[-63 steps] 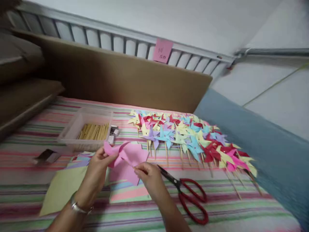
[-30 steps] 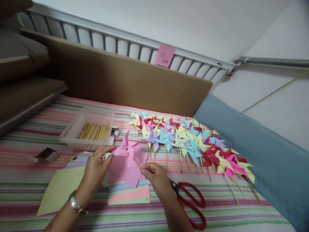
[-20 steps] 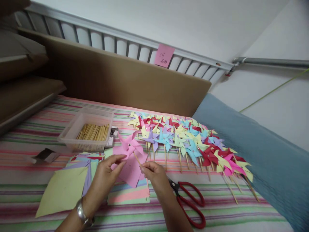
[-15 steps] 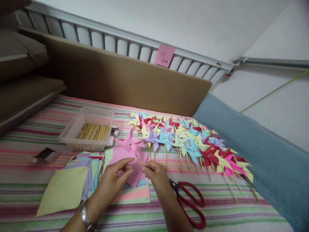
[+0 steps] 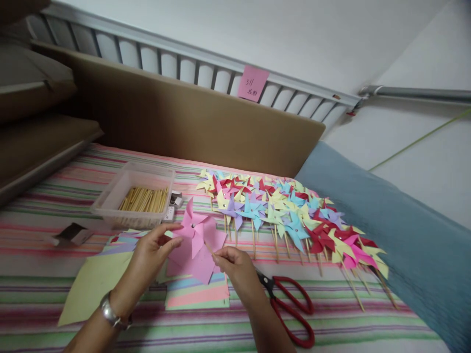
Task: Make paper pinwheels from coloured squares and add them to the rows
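A pink paper pinwheel (image 5: pixel 197 238) is held up by its thin wooden stick (image 5: pixel 209 248), which my right hand (image 5: pixel 231 262) pinches between thumb and fingertips. Beside the pinwheel's left blade is my left hand (image 5: pixel 156 247), its thumb and forefinger apart; whether a fingertip touches the blade I cannot tell. Pink paper sheets (image 5: pixel 202 269) lie beneath the pinwheel on a stack of coloured paper (image 5: pixel 198 296). To the left, partly behind my left forearm, is another pile of squares topped by a yellow sheet (image 5: pixel 97 284).
Red-handled scissors (image 5: pixel 292 316) lie right of my right wrist. A clear plastic box (image 5: pixel 106 208) holds wooden sticks (image 5: pixel 143 199). Many finished pinwheels (image 5: pixel 253 208) spread across the striped cloth (image 5: pixel 243 333) at right. Cardboard (image 5: pixel 198 127) stands at the back; a small black-and-white box (image 5: pixel 71 234) lies left.
My left hand has moved left and slightly up, toward the pinwheel's left blade. The pinwheel head has shifted a little left and turned. My right hand keeps its pinch on the stick.
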Tool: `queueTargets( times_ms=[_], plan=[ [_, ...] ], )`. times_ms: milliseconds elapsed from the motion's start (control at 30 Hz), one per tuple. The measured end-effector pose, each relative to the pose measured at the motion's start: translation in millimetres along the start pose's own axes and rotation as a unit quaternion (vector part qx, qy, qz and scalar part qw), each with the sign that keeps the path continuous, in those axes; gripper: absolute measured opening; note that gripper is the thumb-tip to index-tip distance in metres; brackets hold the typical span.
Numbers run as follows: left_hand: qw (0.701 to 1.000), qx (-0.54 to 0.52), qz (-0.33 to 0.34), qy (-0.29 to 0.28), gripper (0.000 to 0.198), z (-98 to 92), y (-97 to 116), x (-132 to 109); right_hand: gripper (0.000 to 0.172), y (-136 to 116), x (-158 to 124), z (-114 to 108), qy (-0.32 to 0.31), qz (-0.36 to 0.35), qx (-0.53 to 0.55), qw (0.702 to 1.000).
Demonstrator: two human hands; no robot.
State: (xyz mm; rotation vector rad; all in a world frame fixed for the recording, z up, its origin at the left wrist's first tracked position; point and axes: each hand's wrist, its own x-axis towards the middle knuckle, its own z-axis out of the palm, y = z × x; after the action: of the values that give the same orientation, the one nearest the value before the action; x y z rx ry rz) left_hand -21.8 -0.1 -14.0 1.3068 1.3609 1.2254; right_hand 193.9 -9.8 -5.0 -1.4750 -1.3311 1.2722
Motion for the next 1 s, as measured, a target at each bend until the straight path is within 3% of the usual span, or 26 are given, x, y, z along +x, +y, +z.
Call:
queueTargets(
  times_ms=[233,467,600,767,1000],
  plan=[
    [0.997,-0.065,-0.001,0.034,0.024,3.7,5,2,0.015,-1,-1,2,-0.003,0.0,0.003,1.0],
    [0.999,-0.023,0.023,0.033,0.015,4.7,5,2,0.013,-5,-5,6,-0.02,-0.005,0.003,1.0],
    [0.999,-0.027,0.016,0.027,0.017,4.4,6,1,0.014,-3,-2,4,-0.012,-0.005,-0.01,1.0],
    [0.997,-0.05,0.004,0.058,0.036,-0.6,11,-1,0.014,4,5,-5,0.014,-0.015,-0.046,0.999],
    [0.995,-0.07,-0.014,0.064,0.036,-5.6,16,1,0.012,4,3,-9,-0.006,-0.052,-0.09,0.995]
  ],
)
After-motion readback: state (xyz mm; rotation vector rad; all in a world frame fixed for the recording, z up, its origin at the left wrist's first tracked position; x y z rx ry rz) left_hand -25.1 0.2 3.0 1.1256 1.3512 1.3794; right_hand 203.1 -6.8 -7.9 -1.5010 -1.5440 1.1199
